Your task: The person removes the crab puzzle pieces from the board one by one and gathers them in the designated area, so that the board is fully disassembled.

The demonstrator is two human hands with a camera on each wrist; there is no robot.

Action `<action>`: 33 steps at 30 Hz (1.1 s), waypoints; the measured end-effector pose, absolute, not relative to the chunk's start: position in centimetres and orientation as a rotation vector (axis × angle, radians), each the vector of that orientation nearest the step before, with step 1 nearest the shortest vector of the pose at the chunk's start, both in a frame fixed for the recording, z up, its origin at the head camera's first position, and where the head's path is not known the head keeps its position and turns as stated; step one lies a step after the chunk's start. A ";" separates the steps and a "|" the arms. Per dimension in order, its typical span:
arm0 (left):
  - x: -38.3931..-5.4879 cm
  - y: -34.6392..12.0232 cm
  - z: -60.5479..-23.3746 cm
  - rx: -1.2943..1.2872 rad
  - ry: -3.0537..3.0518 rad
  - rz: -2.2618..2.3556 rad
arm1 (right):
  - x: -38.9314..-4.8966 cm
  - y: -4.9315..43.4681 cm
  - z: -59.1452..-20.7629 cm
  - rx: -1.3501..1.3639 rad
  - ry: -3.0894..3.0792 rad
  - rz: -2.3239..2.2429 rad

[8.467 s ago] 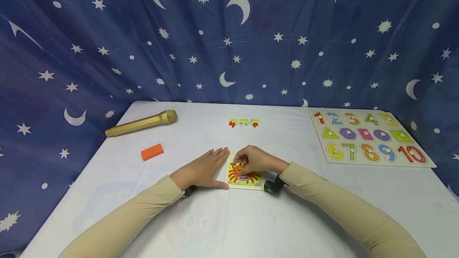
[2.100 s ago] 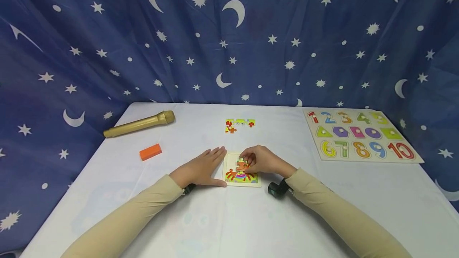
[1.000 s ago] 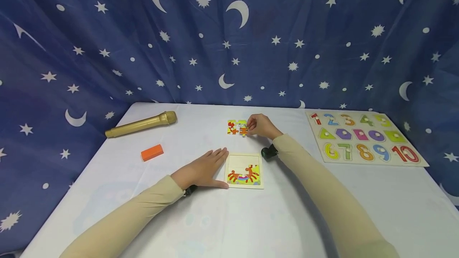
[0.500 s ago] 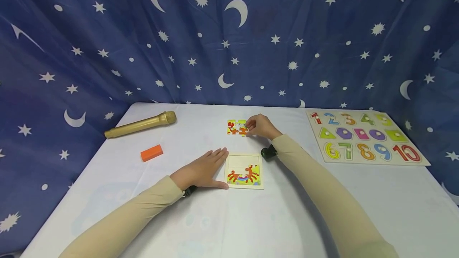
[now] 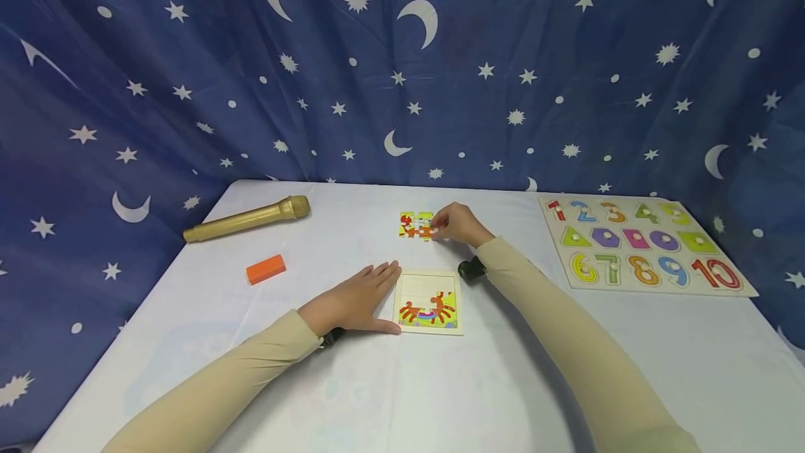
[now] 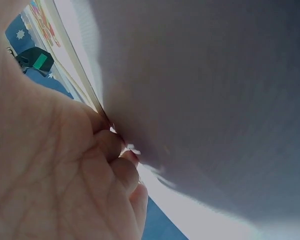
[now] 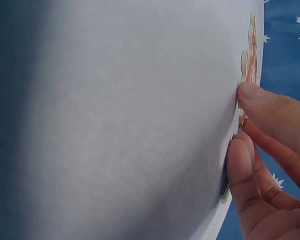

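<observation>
My left hand (image 5: 355, 299) lies with straight fingers against the left side of a small wooden puzzle tray (image 5: 430, 274). In the left wrist view the edge of the tray (image 6: 72, 42) meets the fingers. Along the tray's lower part and right side sit puzzle pieces (image 5: 428, 313) showing orange legs and a rainbow strip; bare wood shows above them. Farther back, my right hand (image 5: 462, 224) pinches an orange-and-yellow puzzle piece (image 5: 427, 233) at the table, beside several loose pieces (image 5: 406, 221). The right wrist view has thumb and fingers of the right hand (image 7: 265, 165) around the pieces' edge.
A gold microphone (image 5: 248, 219) lies at the back left, with an orange block (image 5: 265, 269) in front of it. On the right lies a number-and-shape peg board (image 5: 650, 247). A starry blue curtain (image 5: 402, 89) hangs behind the white table (image 5: 302, 383).
My right hand has taken pieces from the tray back to the loose ones, which now form two rows. Over the last second it shifts only slightly there. The left hand stays in place.
</observation>
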State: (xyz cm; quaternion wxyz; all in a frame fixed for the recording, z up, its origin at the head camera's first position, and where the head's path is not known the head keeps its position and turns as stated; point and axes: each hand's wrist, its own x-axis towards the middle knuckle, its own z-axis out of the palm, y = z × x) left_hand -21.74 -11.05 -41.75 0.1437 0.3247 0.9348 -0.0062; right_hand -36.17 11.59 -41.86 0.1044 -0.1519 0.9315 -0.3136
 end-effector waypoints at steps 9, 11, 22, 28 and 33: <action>-21.6 -10.9 -41.6 0.923 2.689 -0.007 | -36.1 11.7 -41.8 -0.448 2.750 -0.915; -21.6 -10.9 -41.6 0.923 2.690 -0.011 | -36.1 11.9 -41.8 -0.462 2.737 -0.929; -21.6 -10.9 -41.7 0.930 2.693 -0.037 | -33.2 14.6 -40.0 -0.555 2.643 -1.107; -21.6 -11.0 -41.7 0.933 2.702 -0.041 | -30.0 15.7 -39.5 -0.642 2.611 -1.124; -21.6 -10.9 -41.7 0.943 2.699 -0.039 | -27.6 16.0 -39.6 -0.728 2.580 -1.108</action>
